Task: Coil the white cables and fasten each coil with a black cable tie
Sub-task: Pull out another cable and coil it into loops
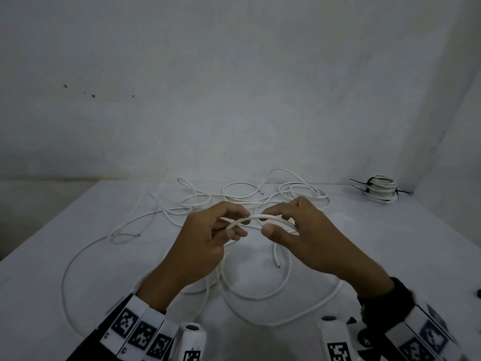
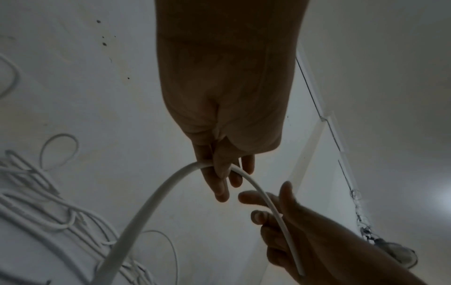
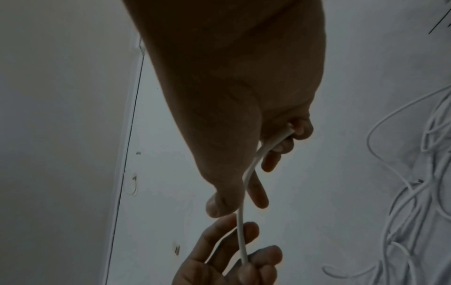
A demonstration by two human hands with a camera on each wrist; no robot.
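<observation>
We've got both hands up mid-frame in the head view, w/ a short arc of white cable bridging them. Left hand: fingers curled round the cable, thumb pinching it against them; the left wrist view shows the cable bending over those fingers and dropping toward lower left of frame. Right hand: fingers curled, cable run gripped under them w/ thumb tip forward; in the right wrist view the cable runs from its fingers down to the left hand at bottom of frame.

Why held like this, as we judge it: two grips close together let us bend the stiff cable into a first loop, one hand anchoring, the other feeding. Rest of that cable trails below the hands on the white surface, wide loops reaching toward the lower centre, a cut end just below the right hand.

Behind the hands, centre frame, lies a tangle of loose cables, not yet coiled. Upper right, by the wall corner, a stack of finished coils sits out of the way, black cable ties cinched round it, tails sticking out. So we reckon we're early in this coil; no loose tie visible near the hands.
</observation>
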